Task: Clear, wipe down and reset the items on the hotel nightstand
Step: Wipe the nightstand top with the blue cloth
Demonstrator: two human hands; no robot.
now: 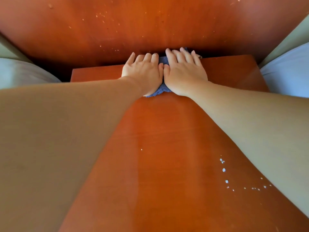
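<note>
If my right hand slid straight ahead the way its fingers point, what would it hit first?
Probably the wooden panel behind the nightstand. Your right hand lies flat on the blue cloth, fingertips at the rear edge, with a dark gap before the panel; its depth is unclear.

Left hand (pixel 143 72) and right hand (pixel 184 71) press a blue cloth (pixel 161 90) flat at the nightstand (pixel 167 148) top's far edge.
</note>
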